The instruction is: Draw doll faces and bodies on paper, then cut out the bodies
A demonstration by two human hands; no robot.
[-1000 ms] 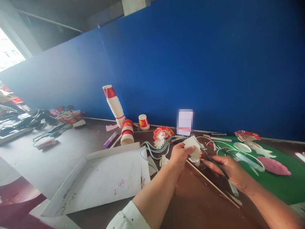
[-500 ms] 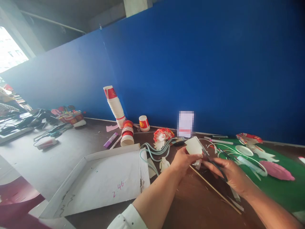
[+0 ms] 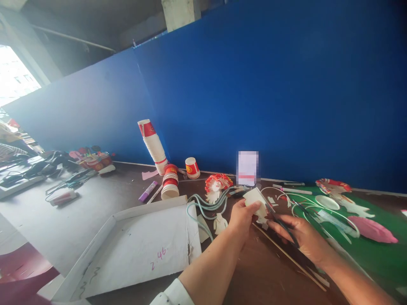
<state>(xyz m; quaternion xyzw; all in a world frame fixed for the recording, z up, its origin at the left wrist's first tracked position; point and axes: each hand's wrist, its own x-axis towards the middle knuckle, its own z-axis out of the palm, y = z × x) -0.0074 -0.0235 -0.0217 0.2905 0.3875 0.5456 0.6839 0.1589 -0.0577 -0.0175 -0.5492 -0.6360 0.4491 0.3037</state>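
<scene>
My left hand [image 3: 242, 218] is closed on a cream piece of card [image 3: 254, 198], thumb on top, holding it above the dark table. Dark-handled scissors [image 3: 284, 225] sit in my right hand [image 3: 300, 237], with the fingers through or around the handles; which, I cannot tell. The blades point up and left, against the card's right edge. Below my hands a thin wooden stick [image 3: 286, 254] lies slanting on the table. To the left of my left hand lies a cut cream paper shape [image 3: 220, 223].
A white box lid [image 3: 136, 250] lies at left front. Behind it stand stacked paper cups [image 3: 154, 146] and a single cup [image 3: 192, 168]. A pale cable [image 3: 203, 205] coils beside a red-and-white paper flower [image 3: 218, 182]. A green mat [image 3: 378, 262] carries a pink oval piece [image 3: 372, 229]. A blue partition [image 3: 254, 84] rises behind.
The card has shifted slightly left and down in my left hand, with the scissors still beside it. The whole view has tipped up slightly.
</scene>
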